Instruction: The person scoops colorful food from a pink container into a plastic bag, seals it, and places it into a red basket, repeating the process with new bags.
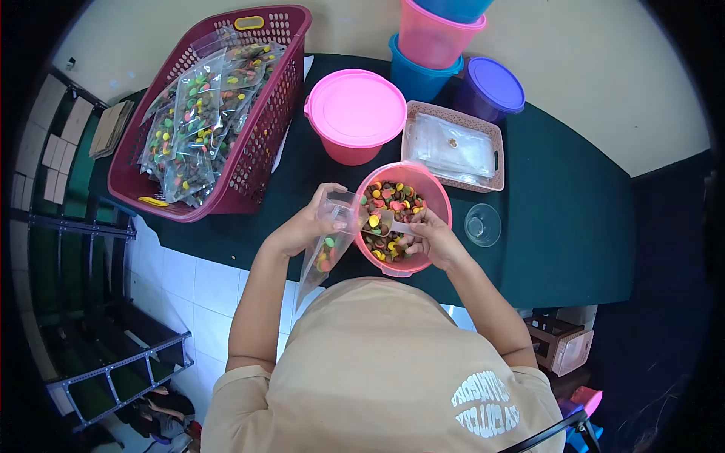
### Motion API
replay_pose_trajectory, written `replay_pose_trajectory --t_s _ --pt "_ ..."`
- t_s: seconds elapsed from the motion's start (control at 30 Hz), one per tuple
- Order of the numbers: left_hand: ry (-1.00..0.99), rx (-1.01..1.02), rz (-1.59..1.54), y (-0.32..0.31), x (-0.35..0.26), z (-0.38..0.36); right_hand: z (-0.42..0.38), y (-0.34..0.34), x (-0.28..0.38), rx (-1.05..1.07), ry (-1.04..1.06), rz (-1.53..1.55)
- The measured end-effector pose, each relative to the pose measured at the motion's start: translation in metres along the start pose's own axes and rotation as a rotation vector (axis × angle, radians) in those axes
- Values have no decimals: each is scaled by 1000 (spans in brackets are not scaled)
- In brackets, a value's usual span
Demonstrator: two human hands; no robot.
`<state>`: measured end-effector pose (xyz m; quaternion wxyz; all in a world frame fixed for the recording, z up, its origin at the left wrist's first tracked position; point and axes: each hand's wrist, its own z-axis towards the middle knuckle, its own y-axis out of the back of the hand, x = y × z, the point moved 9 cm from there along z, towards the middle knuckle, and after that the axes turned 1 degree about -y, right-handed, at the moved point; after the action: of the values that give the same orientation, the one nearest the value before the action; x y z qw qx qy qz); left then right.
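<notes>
My left hand point(321, 219) grips a clear plastic bag point(326, 257) near its mouth, left of the pink bucket point(441, 198). Several colourful candies show inside the bag. Something clear and rigid, perhaps a funnel or cup, sits at the bag's mouth; its exact shape is hard to make out. My right hand point(432, 238) is closed around the handle of a clear plastic scoop point(400, 227) over the bucket. Candies lie in the scoop, its front edge close to the bag's mouth. Brown, yellow, green and pink-red candies point(394, 198) partly fill the bucket.
A maroon basket point(249, 162) at the left holds several filled bags point(200, 98). Behind the bucket stand a pink lidded tub point(356, 109), a purple lidded tub point(495, 87) and a tray point(496, 155) of flat clear bags. A small clear bowl point(482, 225) is at the right.
</notes>
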<state>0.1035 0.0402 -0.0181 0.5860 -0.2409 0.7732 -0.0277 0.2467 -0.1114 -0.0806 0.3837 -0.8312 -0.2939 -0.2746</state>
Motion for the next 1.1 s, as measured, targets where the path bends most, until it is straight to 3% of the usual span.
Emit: replay_pose_trajectory --t_s 0.33,0.43,0.53,0.6,0.73,0.8,1.1 --pt "6 -7 83 18 10 -22 -15 -8 30 -39 146 -168" --pt "25 -95 153 21 9 -30 -22 -5 41 -45 172 -175" --pt "-45 -233 374 24 -8 -38 -30 1 55 -105 239 -268" --pt "-142 -329 682 11 -38 -47 -37 -1 67 -105 259 -265" --pt "-244 -387 991 -20 -63 -45 -54 -15 92 -103 309 -260" --pt "-407 -389 1148 -39 -72 -43 -60 -22 102 -96 318 -255" --pt "-465 -296 1107 -72 -80 -32 -78 -58 137 -146 314 -666"
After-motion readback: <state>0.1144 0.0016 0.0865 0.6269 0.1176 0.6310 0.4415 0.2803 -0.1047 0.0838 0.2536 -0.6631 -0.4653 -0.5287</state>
